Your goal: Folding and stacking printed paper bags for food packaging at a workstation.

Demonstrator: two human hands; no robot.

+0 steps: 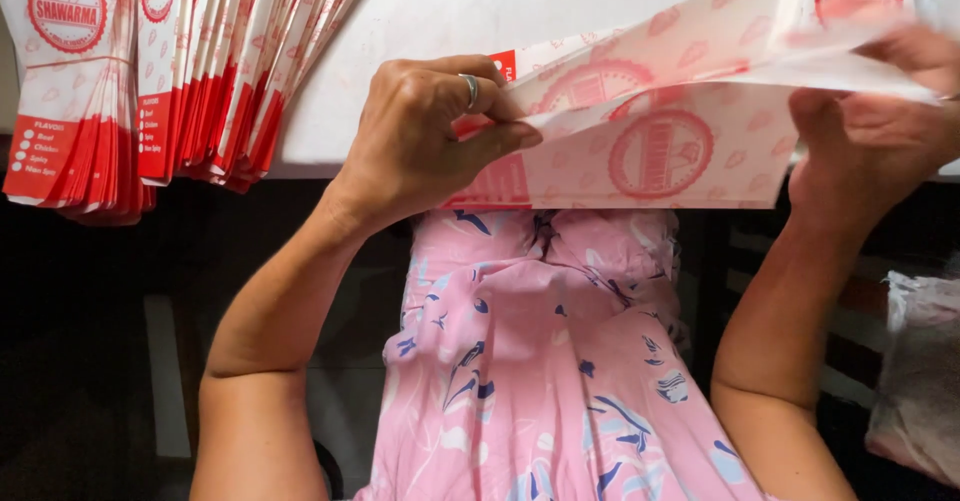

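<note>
On the white desk (420, 21), to the far left of the fingers, a fanned stack of finished red-and-white printed paper sleeves (150, 81) overhangs the edge. The large white paper sheet with pale red round stamps (660, 141) lies between both hands at the desk's near edge, long axis running left to right, its right end lifted; this looks like the folding step, which next calls for pressing a flat crease. The left hand (430, 141) has its fingers closed on the sheet's left edge, while the blurred right hand (880, 131) pinches the raised right flap.

Thin matt paper sheets (690, 141), smooth white table (420, 21)
</note>
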